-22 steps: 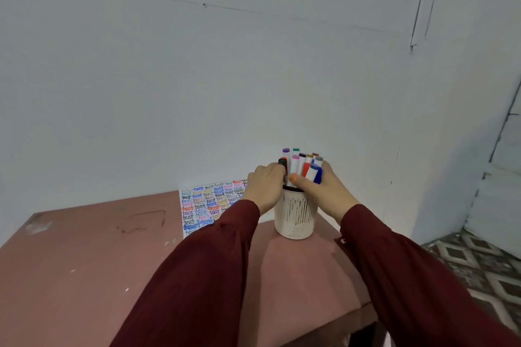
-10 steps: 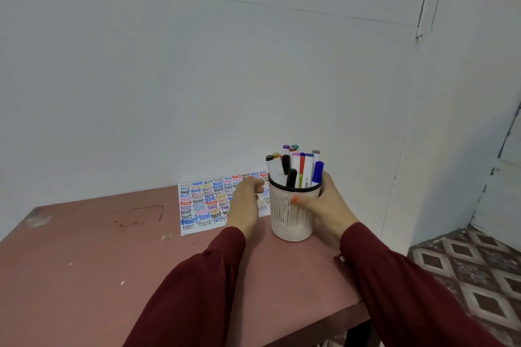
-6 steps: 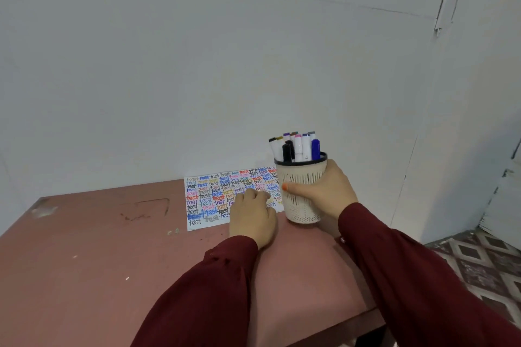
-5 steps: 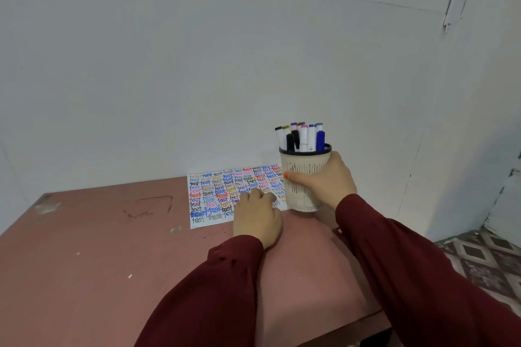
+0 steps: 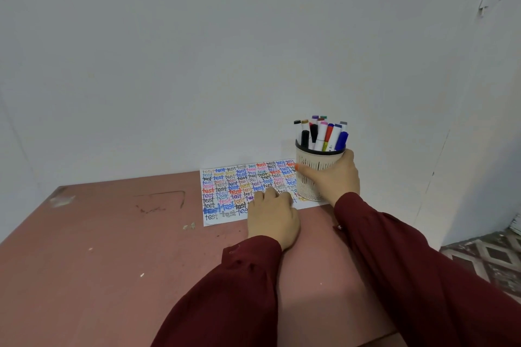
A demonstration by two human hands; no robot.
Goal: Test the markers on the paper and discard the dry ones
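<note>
A white perforated pen cup (image 5: 313,166) with a black rim holds several coloured markers (image 5: 321,132), caps up. My right hand (image 5: 335,177) grips the cup around its side, thumb across the front. The cup's base is on or just above the right end of the paper (image 5: 234,189), a white sheet filled with rows of the word "test" in many colours. My left hand (image 5: 272,217) rests on the paper's near right part with fingers bent, holding nothing.
The reddish-brown table (image 5: 112,262) carries scuffs and small white flecks (image 5: 189,226). A white wall (image 5: 225,65) stands right behind the paper. The table's right edge drops to a patterned tile floor (image 5: 485,259).
Both hands left the marker tops. My right hand took the cup by its side and shifted it toward the back right. My left hand came down onto the paper.
</note>
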